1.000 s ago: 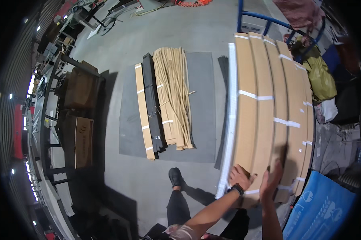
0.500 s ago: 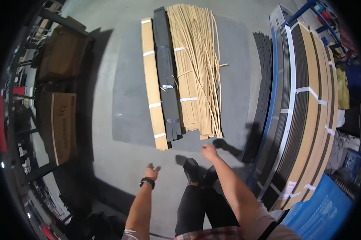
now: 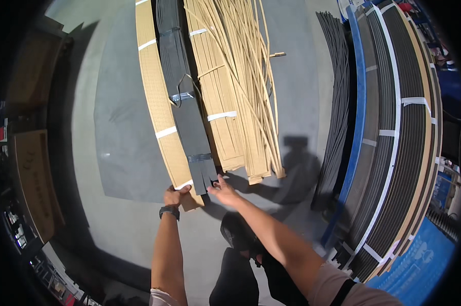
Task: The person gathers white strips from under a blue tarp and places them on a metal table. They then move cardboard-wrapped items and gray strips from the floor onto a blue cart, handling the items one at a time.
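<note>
Seen from the head camera: black strip bundle (image 3: 185, 104) lying lengthwise on the grey mat (image 3: 120, 127), near end notched and reaching just past the mat's near edge. Touching its left side, a long tan cardboard-wrapped bundle (image 3: 156, 97) banded with white tape; touching its right side, a pile of pale wooden slats (image 3: 230, 81), loose ones splayed on top. Open concrete floor (image 3: 123, 224) on the near side of the black bundle and off to its left, free room there. Well to the right of the bundle, past a bare strip of mat, a tall stack of black and tan boards (image 3: 394, 132) standing on edge, blue-edged, with loose black strips (image 3: 337, 102) leaning against it.

Left hand (image 3: 175, 196), forearm stretched straight out, closed over the near end of the tan bundle just left of the black one. Right hand (image 3: 221, 186) reaching in from the right, fingers spread wide, fingertips at the black bundle's notched end, holding nothing.

Dark racks with brown cartons (image 3: 34, 173) far left of the mat
</note>
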`<state>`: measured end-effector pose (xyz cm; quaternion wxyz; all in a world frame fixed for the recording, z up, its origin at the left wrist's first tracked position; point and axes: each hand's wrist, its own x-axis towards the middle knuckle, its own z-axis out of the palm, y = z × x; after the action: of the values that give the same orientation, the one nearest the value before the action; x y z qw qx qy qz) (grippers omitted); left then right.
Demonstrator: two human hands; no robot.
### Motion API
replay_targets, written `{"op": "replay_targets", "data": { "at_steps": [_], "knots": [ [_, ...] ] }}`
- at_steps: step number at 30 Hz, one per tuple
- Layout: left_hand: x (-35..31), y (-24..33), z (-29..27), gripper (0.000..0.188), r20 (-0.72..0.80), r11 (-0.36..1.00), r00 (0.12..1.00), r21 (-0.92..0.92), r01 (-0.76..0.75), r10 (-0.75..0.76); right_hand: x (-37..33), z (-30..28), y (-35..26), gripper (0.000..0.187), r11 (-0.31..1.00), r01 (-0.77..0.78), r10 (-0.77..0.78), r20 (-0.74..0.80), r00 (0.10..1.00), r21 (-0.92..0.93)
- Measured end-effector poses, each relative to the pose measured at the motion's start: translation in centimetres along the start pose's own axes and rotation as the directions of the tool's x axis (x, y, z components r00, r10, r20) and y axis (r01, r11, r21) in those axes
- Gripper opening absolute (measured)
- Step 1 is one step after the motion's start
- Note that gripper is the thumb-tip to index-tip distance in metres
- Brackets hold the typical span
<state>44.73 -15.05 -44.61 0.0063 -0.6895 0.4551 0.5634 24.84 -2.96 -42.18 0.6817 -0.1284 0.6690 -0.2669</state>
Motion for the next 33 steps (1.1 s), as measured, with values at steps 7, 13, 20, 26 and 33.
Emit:
{"op": "replay_targets", "data": {
  "at_steps": [7,13,20,26,33],
  "knots": [
    [-9.8,5.2,-4.5,0.059,0.073,0.990,0.997,-0.139,0.002,0.008,-8.0,1.1,-5.5,0.090,0.980,-0.020,-0.042,-0.306,0.951,-0.198],
    [-29.0,9.2,-6.9,0.053,0.497,0.829,0.866,-0.457,0.321,-0.061,-23.8,-0.6,-18.7,0.078,0.990,0.124,-0.108,0.226,0.968,-0.061],
    [-36.1,24.4,-3.8,0.071,0.382,0.587,0.903,-0.784,0.202,0.199,-49.4,-4.2,-22.5,0.049,0.615,0.296,-0.582,-0.167,0.796,-0.731],
    [-41.0,29.2,2.8,0.049,0.228,0.863,0.972,-0.477,0.166,-0.060,-67.7,-5.4,-11.3,0.057,0.364,0.092,-0.567,-0.142,0.811,-0.927],
    [-54.3,27.7,6.5,0.049,0.481,0.727,0.857,-0.654,0.208,0.188,-73.3,-15.2,-5.9,0.066,0.972,0.084,-0.155,-0.327,0.932,-0.221]
  ]
}}
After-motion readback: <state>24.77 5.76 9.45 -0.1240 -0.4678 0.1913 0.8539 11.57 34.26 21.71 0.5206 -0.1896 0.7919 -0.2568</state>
